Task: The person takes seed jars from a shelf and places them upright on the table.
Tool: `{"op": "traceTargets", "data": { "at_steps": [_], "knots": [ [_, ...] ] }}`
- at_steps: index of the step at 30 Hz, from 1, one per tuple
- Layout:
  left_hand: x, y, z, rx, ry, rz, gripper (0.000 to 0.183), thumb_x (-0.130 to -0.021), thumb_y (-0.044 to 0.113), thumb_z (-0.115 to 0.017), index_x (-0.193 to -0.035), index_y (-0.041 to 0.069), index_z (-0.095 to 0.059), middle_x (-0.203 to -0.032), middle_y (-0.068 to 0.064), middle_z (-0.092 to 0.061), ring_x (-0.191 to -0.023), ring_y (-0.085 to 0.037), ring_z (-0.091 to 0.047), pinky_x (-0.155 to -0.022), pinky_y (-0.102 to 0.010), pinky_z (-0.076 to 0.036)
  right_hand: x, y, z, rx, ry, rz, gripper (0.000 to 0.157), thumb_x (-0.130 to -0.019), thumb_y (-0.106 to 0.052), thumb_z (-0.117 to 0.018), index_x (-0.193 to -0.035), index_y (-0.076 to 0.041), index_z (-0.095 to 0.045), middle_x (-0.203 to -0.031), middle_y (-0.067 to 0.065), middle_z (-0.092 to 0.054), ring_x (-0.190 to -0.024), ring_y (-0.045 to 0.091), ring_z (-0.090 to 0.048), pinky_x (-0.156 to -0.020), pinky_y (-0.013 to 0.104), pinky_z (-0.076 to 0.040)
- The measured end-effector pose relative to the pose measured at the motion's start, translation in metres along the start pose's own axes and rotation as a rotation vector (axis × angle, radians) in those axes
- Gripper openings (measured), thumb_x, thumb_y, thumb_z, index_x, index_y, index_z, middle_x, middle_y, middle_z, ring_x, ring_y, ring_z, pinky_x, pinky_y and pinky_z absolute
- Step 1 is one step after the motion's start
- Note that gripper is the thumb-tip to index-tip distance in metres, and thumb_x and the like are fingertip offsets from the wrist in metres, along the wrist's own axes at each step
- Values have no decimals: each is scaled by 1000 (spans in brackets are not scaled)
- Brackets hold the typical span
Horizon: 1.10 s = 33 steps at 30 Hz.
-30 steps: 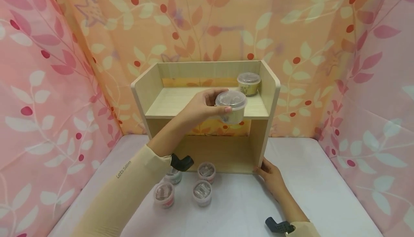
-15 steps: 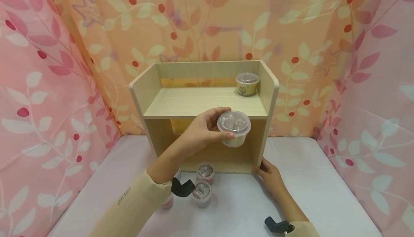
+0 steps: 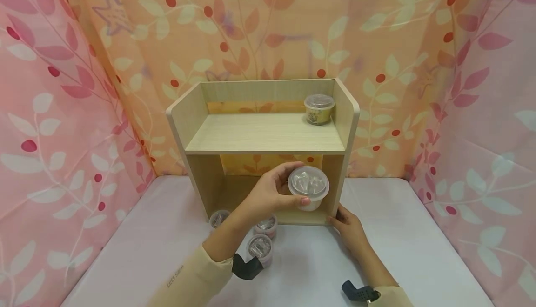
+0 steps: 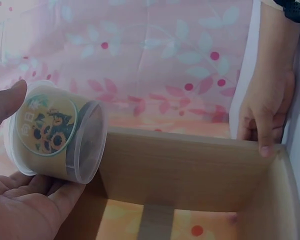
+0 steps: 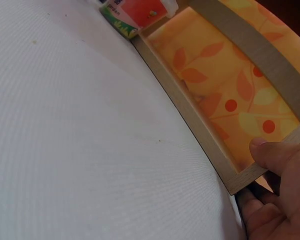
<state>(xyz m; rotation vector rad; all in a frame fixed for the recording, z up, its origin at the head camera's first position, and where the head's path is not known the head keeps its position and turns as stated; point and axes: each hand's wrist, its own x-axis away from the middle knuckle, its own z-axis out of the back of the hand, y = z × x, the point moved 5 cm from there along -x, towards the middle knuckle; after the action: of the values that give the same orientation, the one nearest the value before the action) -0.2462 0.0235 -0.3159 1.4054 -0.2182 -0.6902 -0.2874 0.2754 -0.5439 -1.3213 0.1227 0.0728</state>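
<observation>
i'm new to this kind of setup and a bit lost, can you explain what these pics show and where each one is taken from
There is no machine here, just a person working with two bare hands. The wide picture is taken from the person's head, looking forward and down. The other two are taken from the left and right wrists, each looking at that hand's work.

The left hand holds a lidded tub in front of a shelf unit. The right hand grips the unit's right side, low at the front. A second tub stands on the upper level, at its right end. At least three more tubs, partly hidden, stand on the white surface in front.
</observation>
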Motion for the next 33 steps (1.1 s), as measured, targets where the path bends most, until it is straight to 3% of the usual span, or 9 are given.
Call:
{"op": "traceTargets", "data": {
  "at_steps": [5, 12, 16, 25, 33],
  "knots": [
    [1, -16, -5, 34, 31, 33, 81, -80, 4, -88, -149, 10, -48, -142, -4, -58, -126, -19, -61, -107, -29, -50, 2, -3, 0, 11, 5, -8, 69, -98, -15, -70, -158, -8, -37, -155, 22, -45, -141, 38, -48, -106, 26, -48],
    [-3, -39, -14, 107, 70, 51, 81, -80, 1, -87, -149, 8, -46, -142, -8, -57, -129, -21, -58, -113, -34, -46, 3, -4, 1, 41, -1, 15, 70, -99, -20, -70, -159, -9, -36, -155, 22, -46, -141, 39, -47, -103, 22, -48],
    [-4, -53, -17, 122, 106, 77, 80, -80, 3, -87, -149, 9, -46, -142, -6, -57, -131, -21, -57, -115, -34, -44, 3, -3, 0, 38, -9, 17, 70, -99, -21, -70, -159, -10, -36, -155, 22, -46, -141, 39, -48, -106, 28, -49],
    [1, -87, -25, 99, 232, 168, 81, -78, 9, -90, -147, 9, -48, -144, -7, -56, -142, -24, -49, -122, -43, -34, 0, 0, 1, 49, -3, -2, 71, -98, -25, -71, -159, -11, -37, -152, 20, -50, -140, 36, -49, -107, 34, -49],
    [4, -115, -35, 69, 308, 222, 83, -77, 13, -91, -147, 5, -48, -146, -10, -56, -142, -29, -48, -119, -46, -37, 0, 0, 1, 27, -2, -12, 68, -98, -15, -69, -158, -9, -37, -154, 21, -47, -142, 37, -46, -111, 38, -46]
  ]
}}
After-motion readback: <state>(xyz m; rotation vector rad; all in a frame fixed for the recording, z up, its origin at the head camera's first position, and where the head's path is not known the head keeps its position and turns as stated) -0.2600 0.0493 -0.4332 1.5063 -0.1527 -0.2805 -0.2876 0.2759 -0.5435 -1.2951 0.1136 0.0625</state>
